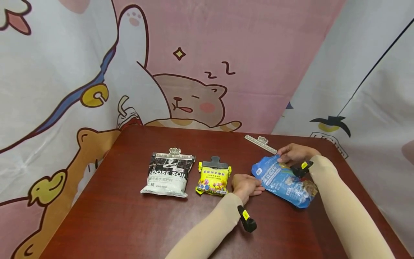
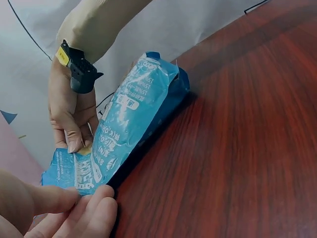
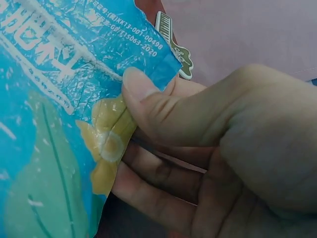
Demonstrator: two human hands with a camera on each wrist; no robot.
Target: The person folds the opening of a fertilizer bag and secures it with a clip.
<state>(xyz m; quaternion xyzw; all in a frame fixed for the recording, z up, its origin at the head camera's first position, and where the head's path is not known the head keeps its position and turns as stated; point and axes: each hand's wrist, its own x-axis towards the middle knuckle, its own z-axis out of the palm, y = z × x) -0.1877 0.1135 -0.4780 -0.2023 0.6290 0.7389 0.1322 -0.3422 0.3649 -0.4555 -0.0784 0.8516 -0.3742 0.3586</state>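
Note:
A blue plastic fertilizer bag (image 1: 283, 181) lies tilted on the right part of the table, its upper end raised between both hands. My right hand (image 1: 294, 154) pinches its far right edge, thumb on the printed face and fingers behind, as the right wrist view shows beside a yellow flower print (image 3: 109, 144). At the near left edge my left hand (image 1: 246, 185) pinches the bag between thumb and fingers, seen close up in the left wrist view. Just beyond the bag lies a loose white bag clip (image 1: 260, 144) with a keyboard pattern.
A black and white soil bag (image 1: 166, 176) with a white clip (image 1: 174, 154) stands on the left. Beside it is a yellow fertilizer bag (image 1: 213, 180) under a dark grey clip (image 1: 215, 163), close to my left hand. A printed curtain (image 1: 258, 54) hangs behind the brown table (image 1: 129, 223).

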